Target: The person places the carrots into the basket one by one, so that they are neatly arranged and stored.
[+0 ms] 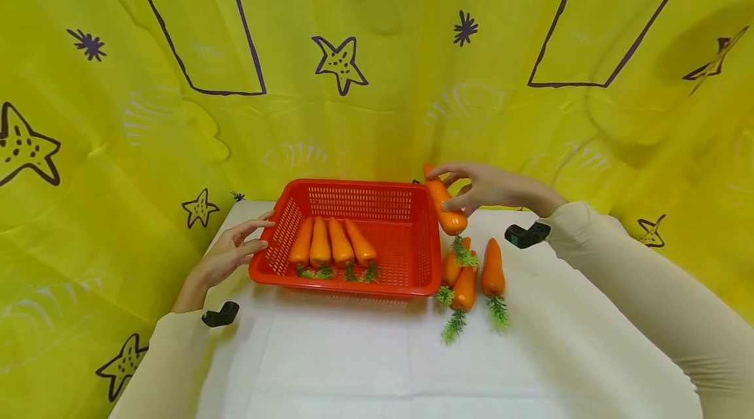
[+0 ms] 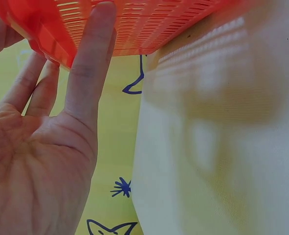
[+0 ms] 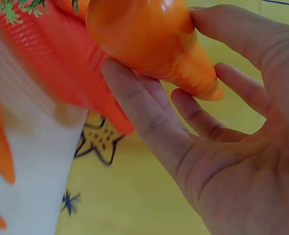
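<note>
A red plastic basket [image 1: 353, 289] with slotted walls holds several orange carrots [image 1: 340, 245] side by side, their green tops toward the near wall. My left hand [image 1: 226, 255] rests its extended fingers against the basket's left end. In the left wrist view, one straight finger [image 2: 88, 63] lies along the outer wall. Above the basket's right rim, my right hand [image 1: 489, 186] holds another carrot [image 1: 446, 203] between thumb and fingers. The carrot tilts with its narrow tip up and its leafy end down, as the right wrist view shows its smooth orange body [image 3: 144, 39] close up.
Right of the basket, a few more carrots [image 1: 464, 288] lie on the white tabletop [image 1: 330, 360], one of them [image 1: 493, 268] slightly apart. A yellow curtain [image 1: 377, 124] with drawn stars and frames hangs behind the table and along its sides.
</note>
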A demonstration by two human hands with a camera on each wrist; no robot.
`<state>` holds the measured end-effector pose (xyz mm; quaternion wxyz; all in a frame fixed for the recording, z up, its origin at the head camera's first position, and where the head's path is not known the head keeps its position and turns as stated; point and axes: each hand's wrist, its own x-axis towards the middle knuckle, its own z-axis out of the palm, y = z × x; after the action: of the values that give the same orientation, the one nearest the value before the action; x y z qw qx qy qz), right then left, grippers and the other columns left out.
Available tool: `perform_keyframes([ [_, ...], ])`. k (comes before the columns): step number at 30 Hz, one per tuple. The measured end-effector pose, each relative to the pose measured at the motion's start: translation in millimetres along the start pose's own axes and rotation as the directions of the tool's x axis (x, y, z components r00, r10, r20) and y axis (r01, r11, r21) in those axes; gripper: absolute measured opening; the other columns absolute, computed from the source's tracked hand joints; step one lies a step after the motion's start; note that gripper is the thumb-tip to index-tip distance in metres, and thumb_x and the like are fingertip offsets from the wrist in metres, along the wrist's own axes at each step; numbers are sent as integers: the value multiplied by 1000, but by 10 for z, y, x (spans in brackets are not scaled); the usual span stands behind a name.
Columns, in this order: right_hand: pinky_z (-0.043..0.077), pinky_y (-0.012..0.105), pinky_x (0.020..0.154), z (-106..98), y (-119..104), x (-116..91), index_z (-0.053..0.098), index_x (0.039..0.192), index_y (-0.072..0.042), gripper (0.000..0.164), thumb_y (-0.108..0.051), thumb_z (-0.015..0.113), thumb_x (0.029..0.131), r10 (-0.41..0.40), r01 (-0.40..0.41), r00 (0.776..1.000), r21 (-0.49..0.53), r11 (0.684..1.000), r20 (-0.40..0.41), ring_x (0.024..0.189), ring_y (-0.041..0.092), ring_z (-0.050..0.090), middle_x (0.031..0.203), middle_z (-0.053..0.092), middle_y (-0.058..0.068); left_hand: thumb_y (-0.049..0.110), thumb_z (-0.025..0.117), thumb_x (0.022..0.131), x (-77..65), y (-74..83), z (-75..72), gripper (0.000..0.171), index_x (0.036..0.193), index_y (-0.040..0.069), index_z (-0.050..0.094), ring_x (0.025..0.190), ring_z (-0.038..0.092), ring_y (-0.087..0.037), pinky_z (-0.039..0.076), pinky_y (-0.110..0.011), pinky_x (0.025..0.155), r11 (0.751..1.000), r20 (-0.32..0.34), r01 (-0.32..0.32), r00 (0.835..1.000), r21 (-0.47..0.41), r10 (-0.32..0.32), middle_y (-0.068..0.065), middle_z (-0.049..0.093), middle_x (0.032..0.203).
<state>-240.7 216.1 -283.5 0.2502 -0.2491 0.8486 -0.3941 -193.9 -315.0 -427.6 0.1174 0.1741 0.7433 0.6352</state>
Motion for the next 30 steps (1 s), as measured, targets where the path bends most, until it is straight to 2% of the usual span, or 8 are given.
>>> perform_keyframes([
  [3,60,43,83,48,-68,185,46,154,-20,67,-23,77,94,-8,8,1000,-10,1000,20,97,31,70,151,41,19,6,59,104,3,2,3,45,145,-6,46,149,29,-31,55,-30,96,1000,2,-3,1000,-2,3,-10,16,172],
  [6,60,43,81,107,-108,358,46,154,-20,67,-22,77,95,-11,11,999,-8,1000,44,97,28,70,153,42,19,7,59,104,7,2,8,46,145,-7,45,150,24,-38,54,-29,97,1000,6,-7,1000,-2,7,-11,15,172],
  [10,60,46,80,209,-127,577,47,153,-17,65,-18,76,95,-11,9,997,24,1000,74,103,30,69,154,41,19,7,59,104,10,-1,9,45,145,-6,46,151,20,-43,53,-29,97,1000,3,-6,1000,3,6,-10,16,172],
  [12,60,46,81,270,-134,677,49,151,-16,63,-17,76,95,-11,8,996,37,999,89,112,31,64,155,40,17,7,59,104,9,-2,6,45,145,-6,46,151,20,-44,53,-29,97,1000,1,-6,1000,7,6,-9,16,172],
  [16,60,44,81,407,-124,866,49,149,-13,60,-14,75,95,4,-13,991,63,998,135,118,31,57,149,43,19,8,59,104,4,-4,1,45,145,-6,46,151,18,-45,53,-29,97,1000,-1,-4,1000,9,4,-9,16,172],
  [20,60,47,81,544,-83,1027,47,149,-9,60,-11,74,95,41,-56,982,81,995,182,96,30,61,135,48,23,8,59,104,0,0,2,45,145,-5,46,151,20,-45,53,-29,97,1000,0,-1,1000,15,1,-9,17,172],
  [23,60,48,81,639,-37,1136,47,150,-8,60,-10,74,96,69,-85,977,71,994,202,82,27,59,128,52,22,8,59,104,3,-4,-1,45,145,-5,47,151,20,-45,53,-28,97,1000,-4,0,1000,22,0,-9,17,171],
  [30,61,40,77,819,95,1357,48,149,-8,61,-9,75,95,141,-162,966,79,984,218,79,21,58,113,58,16,6,58,104,5,-14,-13,44,145,-6,46,151,18,-47,54,-30,96,1000,0,-8,1000,24,8,-10,16,171],
])
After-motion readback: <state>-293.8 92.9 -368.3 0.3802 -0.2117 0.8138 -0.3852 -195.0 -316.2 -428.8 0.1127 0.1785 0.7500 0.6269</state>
